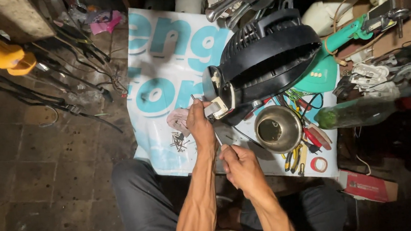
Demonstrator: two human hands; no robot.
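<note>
Two hands worked the bulky black fan [268, 54]: left hand [200, 124] gripping its stiff base, right hand [241, 168] clenching a screwdriver [218, 139] below.

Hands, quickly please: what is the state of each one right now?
Left hand: closed, holding a small white part at the base of the black fan.
Right hand: closed around a thin tool, probably a screwdriver, pointing toward the fan.
</note>
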